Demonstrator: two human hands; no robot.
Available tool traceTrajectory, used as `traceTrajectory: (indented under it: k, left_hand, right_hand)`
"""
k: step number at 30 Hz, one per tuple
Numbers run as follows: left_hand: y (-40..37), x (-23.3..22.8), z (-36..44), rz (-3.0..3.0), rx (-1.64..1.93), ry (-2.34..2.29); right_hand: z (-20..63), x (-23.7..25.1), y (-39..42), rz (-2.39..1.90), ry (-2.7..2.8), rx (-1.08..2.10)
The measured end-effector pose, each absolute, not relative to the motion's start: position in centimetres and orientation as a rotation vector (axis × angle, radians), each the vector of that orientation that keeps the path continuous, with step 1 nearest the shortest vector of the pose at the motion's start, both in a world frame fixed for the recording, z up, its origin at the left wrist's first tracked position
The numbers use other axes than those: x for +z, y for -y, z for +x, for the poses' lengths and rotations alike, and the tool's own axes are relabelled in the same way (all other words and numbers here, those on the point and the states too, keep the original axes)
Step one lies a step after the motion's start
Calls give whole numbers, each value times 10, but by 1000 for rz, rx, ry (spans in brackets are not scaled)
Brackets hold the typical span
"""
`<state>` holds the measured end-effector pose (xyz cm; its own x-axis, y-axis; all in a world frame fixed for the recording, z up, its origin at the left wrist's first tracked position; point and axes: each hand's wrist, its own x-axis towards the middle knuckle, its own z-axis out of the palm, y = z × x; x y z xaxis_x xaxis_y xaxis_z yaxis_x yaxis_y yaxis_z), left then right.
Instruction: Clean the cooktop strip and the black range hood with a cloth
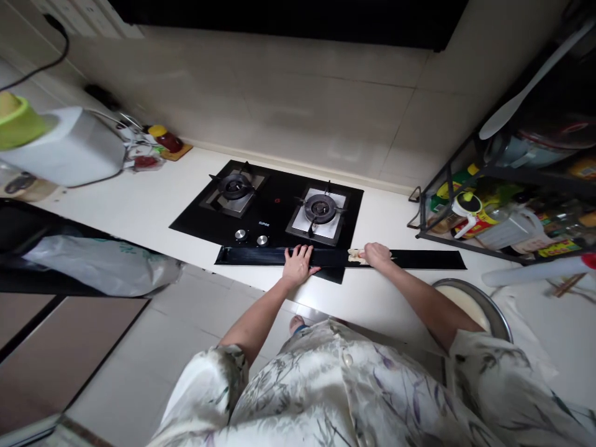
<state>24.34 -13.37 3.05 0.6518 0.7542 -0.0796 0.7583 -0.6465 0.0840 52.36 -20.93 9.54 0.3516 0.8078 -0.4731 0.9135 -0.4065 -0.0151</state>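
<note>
A long, narrow black panel (419, 259) lies across the front of the black gas stove (279, 214) and over the white counter. My left hand (297, 266) rests on the panel left of its middle, fingers spread across it and the thumb apart near the close edge. Farther right, my right hand (378, 256) is closed on a cream-coloured cloth (356, 256), pressed against the panel's upper face. Part of the cloth is hidden under that hand. Two metal knobs on the stove sit just beyond the panel's left half.
At the right, a metal bowl (500, 316) of pale liquid stands by my right forearm. Behind it is a black rack (421, 214) with bottles and a white jug. A red jar with a yellow lid (166, 138) stands back left. A range hood (298, 18) hangs above.
</note>
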Motion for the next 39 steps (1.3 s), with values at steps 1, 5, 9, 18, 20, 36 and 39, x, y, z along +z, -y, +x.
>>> traceTrajectory:
  k: [1, 5, 9, 18, 20, 36, 39]
  left_hand:
    - [134, 31, 244, 2748, -59, -1264]
    - [135, 33, 245, 2734, -53, -1243]
    - [135, 33, 245, 2725, -53, -1228]
    - [135, 35, 246, 2704, -34, -1198]
    - [136, 36, 247, 2698, -21, -1200]
    - [137, 37, 248, 2721, -38, -1214]
    - [137, 39, 248, 2713, -51, -1221]
  right_hand:
    - [514, 96, 207, 2361, -1556, -599]
    - [438, 89, 180, 2341, -1694, -580]
    - [426, 85, 174, 2387, -1654, -585]
    - [519, 91, 217, 2606, -1144, -487]
    - [500, 84, 211, 2683, -1082, -470]
    - [447, 65, 180, 2968, -793, -452]
    - [442, 62, 183, 3014, -803, -440]
